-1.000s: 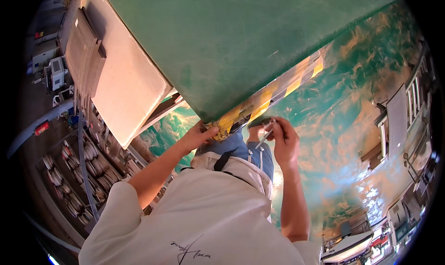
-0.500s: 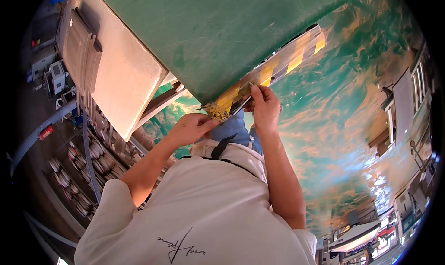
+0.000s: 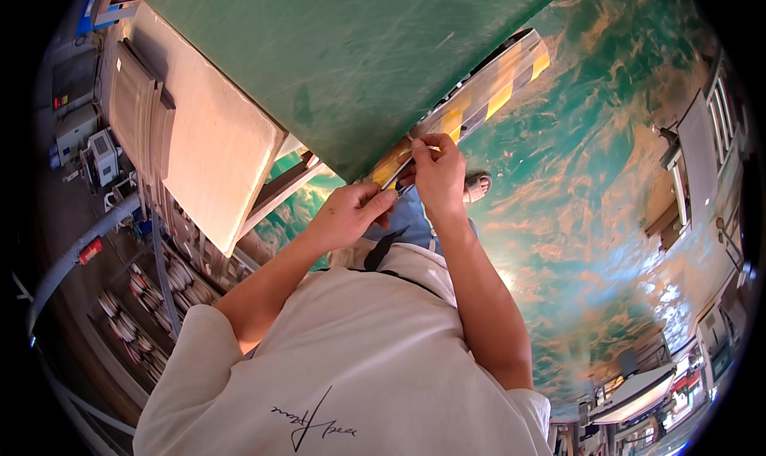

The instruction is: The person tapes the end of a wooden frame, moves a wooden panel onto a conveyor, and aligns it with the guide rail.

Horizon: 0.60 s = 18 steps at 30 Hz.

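Note:
A thin, pale rod (image 3: 396, 173) slants between my hands at the near corner of a green tabletop (image 3: 319, 73). My right hand (image 3: 439, 175) is closed on its upper part in a pinch. The lower end meets the closed thumb and fingers of my left hand (image 3: 349, 215). Exactly what kind of rod it is cannot be made out. Just beyond my hands, a long piece striped yellow and grey (image 3: 487, 97) runs along the tabletop's right edge. My hands cover its near end.
On the left stands a pale board (image 3: 215, 129) with brown panels (image 3: 140, 105) stacked on it. Several rolls or discs (image 3: 128, 328) lie on a rack at lower left. A blue-grey curved pipe (image 3: 76, 244) passes nearby. The floor (image 3: 574, 217) is swirled green and tan; a sandalled foot (image 3: 476, 186) shows.
My left hand has moved up and right from the striped piece's near end to the rod's lower end. My right hand has shifted slightly left with the rod.

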Motion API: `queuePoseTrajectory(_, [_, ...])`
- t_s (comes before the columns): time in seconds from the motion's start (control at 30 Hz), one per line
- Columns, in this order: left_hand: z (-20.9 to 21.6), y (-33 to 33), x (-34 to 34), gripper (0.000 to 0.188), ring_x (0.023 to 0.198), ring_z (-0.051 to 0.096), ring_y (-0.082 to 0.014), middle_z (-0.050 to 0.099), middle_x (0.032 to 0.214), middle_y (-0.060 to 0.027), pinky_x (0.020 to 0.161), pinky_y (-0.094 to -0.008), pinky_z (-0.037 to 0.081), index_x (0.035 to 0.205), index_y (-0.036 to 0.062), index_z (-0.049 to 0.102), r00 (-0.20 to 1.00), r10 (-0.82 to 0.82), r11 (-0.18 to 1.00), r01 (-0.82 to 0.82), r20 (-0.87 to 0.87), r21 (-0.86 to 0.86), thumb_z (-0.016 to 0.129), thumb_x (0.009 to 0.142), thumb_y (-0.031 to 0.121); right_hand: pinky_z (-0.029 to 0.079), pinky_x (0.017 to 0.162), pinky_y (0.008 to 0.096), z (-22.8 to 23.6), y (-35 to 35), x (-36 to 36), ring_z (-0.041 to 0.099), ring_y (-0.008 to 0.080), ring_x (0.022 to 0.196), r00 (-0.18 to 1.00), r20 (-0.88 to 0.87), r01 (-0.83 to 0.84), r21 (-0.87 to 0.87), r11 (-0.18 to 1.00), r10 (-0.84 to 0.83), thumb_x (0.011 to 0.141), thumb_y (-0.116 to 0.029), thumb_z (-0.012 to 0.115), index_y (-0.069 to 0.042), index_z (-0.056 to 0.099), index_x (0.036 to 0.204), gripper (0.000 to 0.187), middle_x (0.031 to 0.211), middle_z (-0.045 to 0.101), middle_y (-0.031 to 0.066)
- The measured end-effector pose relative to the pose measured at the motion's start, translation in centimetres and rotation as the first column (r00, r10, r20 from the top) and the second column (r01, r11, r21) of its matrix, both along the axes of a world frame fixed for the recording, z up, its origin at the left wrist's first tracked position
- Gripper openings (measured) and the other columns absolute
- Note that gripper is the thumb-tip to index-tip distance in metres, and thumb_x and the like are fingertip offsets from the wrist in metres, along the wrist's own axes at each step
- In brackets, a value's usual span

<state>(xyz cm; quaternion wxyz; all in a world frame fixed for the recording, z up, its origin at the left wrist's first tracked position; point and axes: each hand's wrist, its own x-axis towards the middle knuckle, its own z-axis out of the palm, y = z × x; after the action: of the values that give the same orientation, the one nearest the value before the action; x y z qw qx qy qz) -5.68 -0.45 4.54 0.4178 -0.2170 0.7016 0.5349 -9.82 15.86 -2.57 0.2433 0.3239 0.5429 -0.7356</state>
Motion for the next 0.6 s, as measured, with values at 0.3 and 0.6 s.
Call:
queuePoseTrajectory(0.3, [1.0,1.1,-1.3,0.039,0.061,0.068,-0.0208,0.069,0.069,-0.0104,0.058,-0.0343,0.051,0.080,0.0018,0.065,0.866,-0.427,0.862,0.304,-0.260,-0.405,0.059,0.106,0.030,0.057,0.050,0.0346,0.1,-0.2,-1.1,0.071,0.0218,0.055,0.996,0.069,-0.068,0.074,0.995,0.063,0.100,-0.010,0.060,0.004,0.060,0.105,0.015,0.075,0.072,0.0159])
queuePoseTrajectory(0.6, [-0.6,1.5,0.2,0.033,0.063,0.063,-0.0378,0.062,0.069,-0.0157,0.056,-0.0478,0.048,0.076,0.0060,0.058,0.674,-0.635,0.703,0.299,-0.379,-0.646,0.064,0.100,0.029,0.056,0.060,0.0379,-2.5,-0.9,-0.4,0.071,0.0253,0.057,0.941,-0.104,-0.221,0.533,0.817,0.323,0.097,-0.014,0.062,-0.001,0.064,0.101,0.013,0.070,0.073,0.0133])
